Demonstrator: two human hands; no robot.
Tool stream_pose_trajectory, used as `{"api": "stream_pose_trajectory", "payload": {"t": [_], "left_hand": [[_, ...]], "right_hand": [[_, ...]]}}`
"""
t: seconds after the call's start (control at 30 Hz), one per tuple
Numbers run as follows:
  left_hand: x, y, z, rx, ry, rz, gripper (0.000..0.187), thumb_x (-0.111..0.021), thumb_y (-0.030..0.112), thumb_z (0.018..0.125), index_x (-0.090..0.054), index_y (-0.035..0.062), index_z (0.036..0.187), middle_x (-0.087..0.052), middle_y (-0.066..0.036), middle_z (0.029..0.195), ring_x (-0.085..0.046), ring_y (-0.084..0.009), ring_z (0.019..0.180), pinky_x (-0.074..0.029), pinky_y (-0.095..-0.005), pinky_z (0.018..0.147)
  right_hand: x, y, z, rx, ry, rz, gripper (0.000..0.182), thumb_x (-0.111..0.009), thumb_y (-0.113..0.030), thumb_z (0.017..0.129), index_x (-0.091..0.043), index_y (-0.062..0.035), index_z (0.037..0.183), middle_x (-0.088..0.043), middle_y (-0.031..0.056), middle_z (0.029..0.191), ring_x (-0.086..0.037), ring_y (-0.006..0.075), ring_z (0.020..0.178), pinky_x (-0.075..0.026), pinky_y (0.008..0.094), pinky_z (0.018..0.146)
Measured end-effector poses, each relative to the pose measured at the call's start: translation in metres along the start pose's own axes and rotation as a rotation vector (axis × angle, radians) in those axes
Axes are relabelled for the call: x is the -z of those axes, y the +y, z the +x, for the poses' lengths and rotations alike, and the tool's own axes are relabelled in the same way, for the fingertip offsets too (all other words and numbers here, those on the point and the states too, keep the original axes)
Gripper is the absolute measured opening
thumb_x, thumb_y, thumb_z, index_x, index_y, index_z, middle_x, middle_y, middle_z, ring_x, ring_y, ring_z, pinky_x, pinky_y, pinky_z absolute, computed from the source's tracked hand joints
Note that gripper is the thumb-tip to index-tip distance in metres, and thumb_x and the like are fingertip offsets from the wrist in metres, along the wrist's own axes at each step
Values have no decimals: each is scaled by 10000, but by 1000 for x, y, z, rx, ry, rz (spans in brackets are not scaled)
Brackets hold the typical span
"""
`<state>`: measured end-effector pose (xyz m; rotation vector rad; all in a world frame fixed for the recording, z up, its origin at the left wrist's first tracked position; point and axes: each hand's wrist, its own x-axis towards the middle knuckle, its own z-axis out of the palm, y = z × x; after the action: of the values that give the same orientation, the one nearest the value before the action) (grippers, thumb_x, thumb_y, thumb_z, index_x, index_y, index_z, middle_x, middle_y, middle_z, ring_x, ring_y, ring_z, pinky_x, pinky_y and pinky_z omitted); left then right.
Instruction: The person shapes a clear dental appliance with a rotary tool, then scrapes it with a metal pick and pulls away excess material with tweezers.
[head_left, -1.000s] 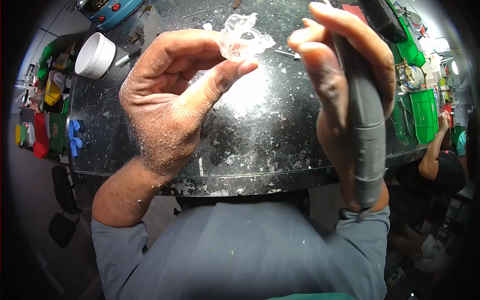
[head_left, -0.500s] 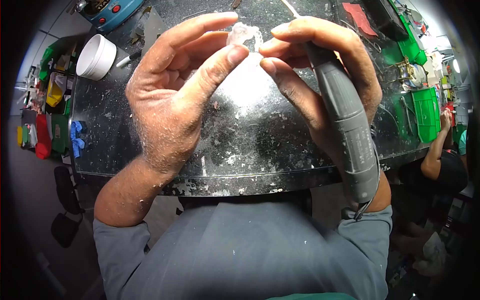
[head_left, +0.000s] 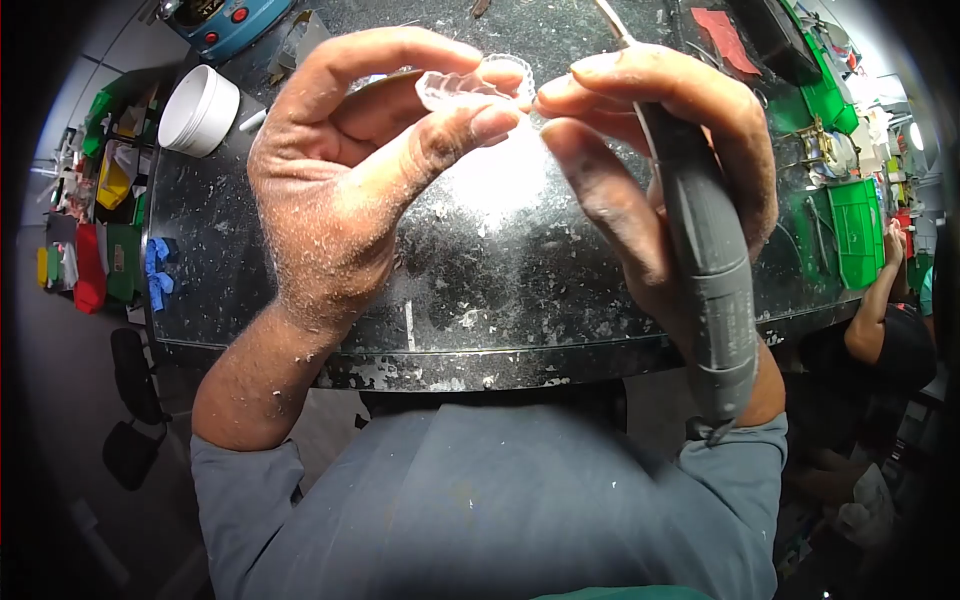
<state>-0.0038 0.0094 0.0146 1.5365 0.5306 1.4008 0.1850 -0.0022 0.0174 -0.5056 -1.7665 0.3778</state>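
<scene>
A clear, tooth-shaped dental aligner (head_left: pixel 450 92) is pinched between the thumb and fingers of my left hand (head_left: pixel 335 205), above the bright spot on the bench. White dust coats this hand and its wrist. My right hand (head_left: pixel 742 140) holds a dark grey rotary handpiece (head_left: pixel 715 240), which lies across the palm with its cable end toward my wrist. Its thin tip (head_left: pixel 615 22) points up and away, off to the right of the aligner. The right index fingertip and thumb are close to the aligner's right end.
The black bench (head_left: pixel 480 290) is speckled with white debris. On it stand a white tub (head_left: pixel 199 112), a blue machine (head_left: pixel 225 28), a red sheet (head_left: pixel 725 40) and a green bin (head_left: pixel 858 235). A blue crumpled piece (head_left: pixel 158 272) lies left. Another person's arm (head_left: pixel 872 300) shows at right.
My left hand has turned the aligner, so its toothed edge now lies more sideways. The right hand has shifted slightly right, its thumb further from the fingertips, with the handpiece still held.
</scene>
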Motion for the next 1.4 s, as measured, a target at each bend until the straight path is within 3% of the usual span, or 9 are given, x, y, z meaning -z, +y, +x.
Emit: {"api": "stream_pose_trajectory", "payload": {"t": [0.2, 0.33, 0.53, 0.7, 0.83, 0.97, 1.2, 1.3, 1.4], "left_hand": [[-2, -5, -1, -174, 21, -31, 317, -652, -53, 818, -502, -18, 1095, -631, -285, 1047, -637, -347, 1022, -550, -386, 864], [0, -7, 0, -197, -11, 63, 315, -641, -74, 817, -506, -21, 1096, -633, -283, 1043, -637, -344, 1022, -537, -397, 889], [-1, -5, -2, -171, 4, 67, 301, -634, -98, 812, -511, -36, 1080, -639, -248, 1034, -644, -329, 1008, -546, -385, 882], [-3, -6, -4, -215, 30, 90, 296, -642, -110, 803, -525, -26, 1062, -640, -195, 999, -646, -322, 1006, -548, -381, 876], [0, -7, -3, -280, 26, 125, 292, -646, -108, 802, -531, -14, 1053, -643, -177, 990, -642, -326, 1011, -547, -391, 875], [-1, -8, -2, -305, 47, 132, 294, -639, -104, 809, -528, -4, 1062, -646, -179, 993, -636, -334, 1024, -540, -402, 883], [3, -10, -2, -308, 16, 186, 307, -639, -79, 814, -522, 24, 1079, -650, -212, 1031, -630, -347, 1040, -530, -412, 887], [5, -12, -2, -306, 5, 175, 316, -641, -71, 813, -517, 29, 1086, -643, -235, 1054, -626, -355, 1046, -528, -414, 889], [5, -10, -4, -280, 16, 139, 330, -641, -65, 816, -504, 31, 1101, -633, -261, 1069, -623, -361, 1051, -528, -411, 892]], "right_hand": [[6, -23, 9, -595, -33, 766, 367, -680, -38, 820, -510, 11, 1142, -617, 138, 1009, -643, 195, 909, -544, 323, 822], [8, -20, 9, -753, 58, 756, 368, -677, -46, 823, -508, 14, 1144, -615, 141, 1010, -638, 199, 923, -532, 338, 845], [7, -16, 5, -692, 86, 538, 369, -672, -58, 826, -505, 18, 1147, -611, 146, 1011, -630, 205, 943, -515, 361, 879], [14, -7, 1, -330, 60, 72, 371, -668, -68, 830, -503, 22, 1149, -608, 150, 1012, -623, 210, 961, -501, 380, 907], [35, -20, 14, -141, -211, -227, 372, -665, -75, 832, -501, 24, 1150, -606, 153, 1012, -618, 214, 974, -489, 396, 930], [15, -9, 2, -23, -87, -7, 362, -683, -91, 801, -477, -7, 1086, -591, 156, 939, -618, 298, 1017, -383, 489, 1035], [4, -6, 0, -16, -106, 99, 409, -721, -15, 738, -497, -10, 1079, -617, 192, 937, -623, 306, 1022, -422, 475, 987], [-1, -4, -1, 6, 52, 183, 382, -769, 41, 635, -612, 52, 983, -618, 129, 929, -646, 200, 883, -509, 297, 805], [4, -5, 0, -17, -100, 147, 406, -738, -59, 760, -494, -19, 1081, -607, 165, 970, -621, 317, 1024, -415, 482, 994]]}}
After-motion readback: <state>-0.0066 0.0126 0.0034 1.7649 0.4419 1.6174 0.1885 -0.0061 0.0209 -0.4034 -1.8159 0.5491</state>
